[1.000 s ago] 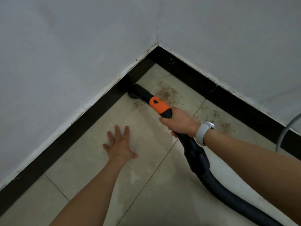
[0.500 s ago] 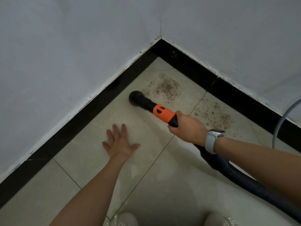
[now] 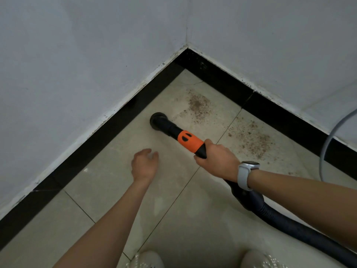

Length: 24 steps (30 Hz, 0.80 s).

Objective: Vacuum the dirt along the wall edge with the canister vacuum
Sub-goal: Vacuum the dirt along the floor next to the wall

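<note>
A room corner is seen from above: two grey walls [image 3: 77, 55] meet at a black skirting [image 3: 119, 130] that borders a pale tiled floor [image 3: 183, 219]. Two patches of brown dirt are left on the tiles, one near the corner [image 3: 199, 105] and a wider one along the right-hand skirting [image 3: 251, 140]. A dark ribbed hose [image 3: 289, 225] is trailed across the floor to the lower right, and a thin grey cable [image 3: 328, 136] is looped at the right wall. The orange-banded wand [image 3: 190, 142] is angled toward the left skirting, and its round black nozzle [image 3: 159, 121] is set on the tile just beside that skirting, apart from both dirt patches.

Some risks can be judged from here. The dirt may be missed if the nozzle is kept along the left edge, since both patches lie to its right. Crumbs could be scattered if the nozzle is dragged in quickly or tilted off the tile. The hose might be snagged under the forearm and the reach cut short.

The right hand [image 3: 218, 161], with a pale watch [image 3: 245, 175] at the wrist, is wrapped firmly around the wand behind the orange band. The left hand [image 3: 144, 165] is held over the floor with fingers loosely curled; nothing is gripped, and whether the tile is touched cannot be told.
</note>
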Each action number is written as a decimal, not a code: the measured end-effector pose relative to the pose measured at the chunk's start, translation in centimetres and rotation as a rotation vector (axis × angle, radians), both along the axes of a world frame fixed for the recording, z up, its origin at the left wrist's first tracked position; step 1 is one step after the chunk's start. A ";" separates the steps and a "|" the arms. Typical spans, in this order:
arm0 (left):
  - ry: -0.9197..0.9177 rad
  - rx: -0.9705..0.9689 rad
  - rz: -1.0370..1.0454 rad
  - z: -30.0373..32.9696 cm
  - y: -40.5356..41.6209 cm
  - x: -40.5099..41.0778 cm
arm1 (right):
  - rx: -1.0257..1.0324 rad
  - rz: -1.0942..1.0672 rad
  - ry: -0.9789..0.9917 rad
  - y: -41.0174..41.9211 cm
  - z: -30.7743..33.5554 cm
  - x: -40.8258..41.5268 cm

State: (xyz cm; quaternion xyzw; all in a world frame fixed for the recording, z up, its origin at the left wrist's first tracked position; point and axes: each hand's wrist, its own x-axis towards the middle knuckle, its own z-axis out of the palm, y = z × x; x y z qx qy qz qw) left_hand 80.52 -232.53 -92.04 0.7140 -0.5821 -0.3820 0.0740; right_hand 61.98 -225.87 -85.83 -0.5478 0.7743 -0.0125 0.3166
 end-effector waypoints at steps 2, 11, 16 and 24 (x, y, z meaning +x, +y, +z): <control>0.377 0.104 0.208 2.0 0.3 -1.8 | -0.001 -0.100 -0.070 -0.3 0.3 -0.8; 0.952 0.361 0.419 5.8 -0.1 -8.1 | 0.003 -0.176 -0.316 2.8 0.6 2.0; 0.866 0.287 0.513 4.7 -0.5 -8.0 | 0.034 -0.167 -0.373 5.8 0.3 2.1; 0.842 0.356 0.560 3.5 0.8 -7.4 | 0.016 -0.179 -0.421 6.8 -0.4 2.2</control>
